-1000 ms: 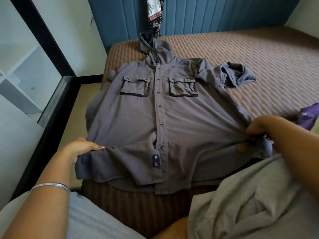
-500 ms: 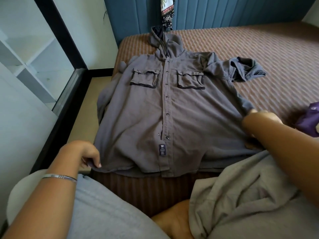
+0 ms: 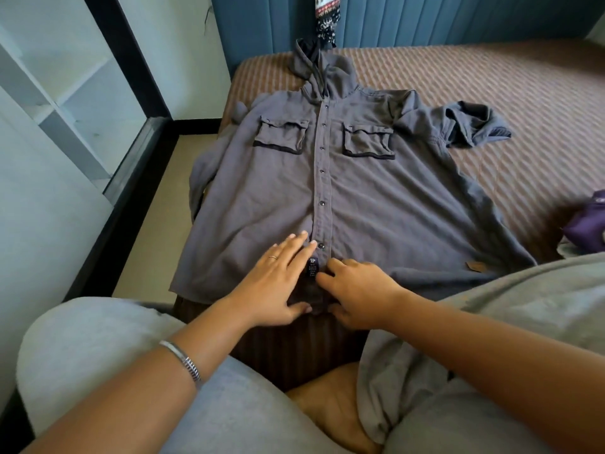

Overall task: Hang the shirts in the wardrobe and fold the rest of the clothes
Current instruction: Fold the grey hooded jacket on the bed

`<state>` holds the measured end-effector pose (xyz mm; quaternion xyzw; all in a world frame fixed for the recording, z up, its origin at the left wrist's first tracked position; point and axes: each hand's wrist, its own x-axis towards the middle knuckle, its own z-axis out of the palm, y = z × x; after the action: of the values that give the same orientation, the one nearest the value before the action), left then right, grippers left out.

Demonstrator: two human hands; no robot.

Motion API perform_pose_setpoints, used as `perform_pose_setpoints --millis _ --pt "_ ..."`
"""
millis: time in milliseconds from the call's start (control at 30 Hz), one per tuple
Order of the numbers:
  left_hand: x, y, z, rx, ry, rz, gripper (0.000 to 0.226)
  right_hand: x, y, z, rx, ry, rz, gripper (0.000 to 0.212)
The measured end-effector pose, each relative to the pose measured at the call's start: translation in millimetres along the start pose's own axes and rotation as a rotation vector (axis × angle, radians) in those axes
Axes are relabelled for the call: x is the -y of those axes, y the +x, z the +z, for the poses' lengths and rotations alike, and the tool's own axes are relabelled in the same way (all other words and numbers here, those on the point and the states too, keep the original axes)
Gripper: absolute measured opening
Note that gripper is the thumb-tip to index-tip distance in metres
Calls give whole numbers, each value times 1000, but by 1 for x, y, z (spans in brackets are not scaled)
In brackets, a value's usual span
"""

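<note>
A dark grey hooded button-up shirt (image 3: pixel 376 198) lies face up and spread flat on the brown patterned bed (image 3: pixel 491 77), hood toward the headboard, right sleeve bunched at its far side. My left hand (image 3: pixel 278 283) rests flat on the shirt's lower front, fingers straight, just left of the button strip. My right hand (image 3: pixel 360 290) is beside it at the bottom hem, fingers curled and pinching the fabric by the small dark label (image 3: pixel 312 267).
A lighter grey garment (image 3: pixel 491 322) is draped over my lap at the right. A purple garment (image 3: pixel 586 221) lies at the bed's right edge. A patterned cloth (image 3: pixel 327 24) hangs on the blue headboard. White shelves (image 3: pixel 65 103) stand left, across a strip of floor.
Both hands left the shirt's lower corners and came together at the middle of the hem. The shirt now lies flatter and smoother.
</note>
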<state>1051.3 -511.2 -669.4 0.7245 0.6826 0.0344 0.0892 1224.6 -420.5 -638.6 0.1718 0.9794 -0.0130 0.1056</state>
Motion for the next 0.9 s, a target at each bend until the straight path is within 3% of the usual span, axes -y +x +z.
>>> perform_pose_setpoints --millis 100,167,367,500,600,800,900 --pt "1 -1 3 128 -34 2 112 2 0 7 -113 32 -76 23" --pt "1 -2 3 159 -46 -7 107 -1 4 8 -134 119 -18 19" --pt "7 0 -5 128 -386 -100 62 -28 14 -15 -148 821 454 14" --pt "13 -7 -10 166 -629 -123 58 -39 10 -24 -183 1225 733 35" --pt "13 -12 -11 242 -543 -95 56 -44 3 -32 -197 1492 880 22" --pt "-9 -15 -10 300 -385 21 54 -44 -1 -48 -255 1594 761 14" --pt "-21 -18 -13 374 -556 78 53 -36 4 -44 -281 1438 550 28"
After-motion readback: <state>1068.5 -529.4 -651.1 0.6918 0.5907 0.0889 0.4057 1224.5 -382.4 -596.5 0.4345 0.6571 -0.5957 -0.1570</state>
